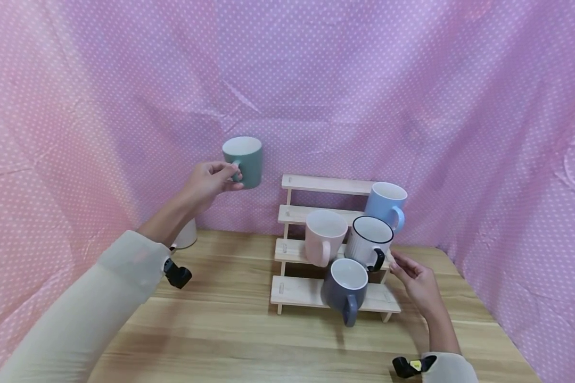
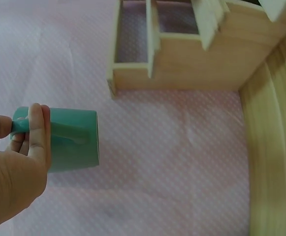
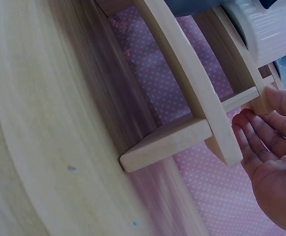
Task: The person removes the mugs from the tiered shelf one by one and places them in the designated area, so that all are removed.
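My left hand [image 1: 206, 183] holds a green mug [image 1: 251, 166] by its handle, raised in the air left of a wooden stepped rack [image 1: 297, 290]. In the left wrist view, the thumb and fingers pinch the green mug's handle [image 2: 66, 130]. At the rack's right side, my right hand [image 1: 419, 287] grips the end of a step, thumb on top and fingers below in the right wrist view. On the rack stand a blue mug [image 1: 382, 205], a white mug with a black rim [image 1: 366, 246], a pink mug [image 1: 322, 239] and a dark grey mug [image 1: 342, 290].
A white object [image 1: 187, 235] stands on the wooden table [image 1: 211, 330], partly hidden behind my left forearm. Pink dotted cloth [image 1: 287, 69] hangs behind the table and at both sides. The rack's top step [image 1: 321, 184] has bare wood at its left.
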{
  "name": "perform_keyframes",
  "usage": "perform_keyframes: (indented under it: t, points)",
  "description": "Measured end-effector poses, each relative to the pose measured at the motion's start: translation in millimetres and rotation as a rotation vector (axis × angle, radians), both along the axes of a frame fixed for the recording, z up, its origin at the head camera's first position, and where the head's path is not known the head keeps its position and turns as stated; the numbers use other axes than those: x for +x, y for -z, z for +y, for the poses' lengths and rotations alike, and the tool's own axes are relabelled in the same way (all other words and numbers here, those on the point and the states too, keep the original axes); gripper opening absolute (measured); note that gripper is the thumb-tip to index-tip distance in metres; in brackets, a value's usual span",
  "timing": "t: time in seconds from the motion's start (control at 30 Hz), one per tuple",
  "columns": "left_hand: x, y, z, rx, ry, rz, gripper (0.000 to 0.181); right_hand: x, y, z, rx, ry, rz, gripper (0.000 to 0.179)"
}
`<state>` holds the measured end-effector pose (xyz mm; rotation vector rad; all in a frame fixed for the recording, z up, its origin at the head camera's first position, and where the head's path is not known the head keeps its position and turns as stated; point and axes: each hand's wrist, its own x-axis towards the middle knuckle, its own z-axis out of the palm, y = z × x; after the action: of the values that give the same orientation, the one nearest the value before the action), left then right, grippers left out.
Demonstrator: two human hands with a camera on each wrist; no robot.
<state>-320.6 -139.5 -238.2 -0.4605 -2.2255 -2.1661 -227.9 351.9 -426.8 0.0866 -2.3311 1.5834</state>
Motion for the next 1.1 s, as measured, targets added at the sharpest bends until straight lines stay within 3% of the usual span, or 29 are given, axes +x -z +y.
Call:
perform_keyframes:
  t: [0.53, 0.87, 1.1]
  points:
    - [-2.2, 49.7, -43.3, -0.128, -0.036, -0.102, 0.043, 0.1, 4.0, 0.8, 0.005, 0.004, 0.018, 0.049]
    - [-3.0, 84.3, -61.0, -0.157, -0.066, -0.135, 0.049, -1.1, 2.1, -0.3, 0.009, 0.0, 0.011, 0.048]
    - [-7.9, 115.5, -74.3, -0.146, -0.046, -0.181, 0.047, -2.6, 2.1, 1.0, 0.005, 0.002, 0.003, 0.049]
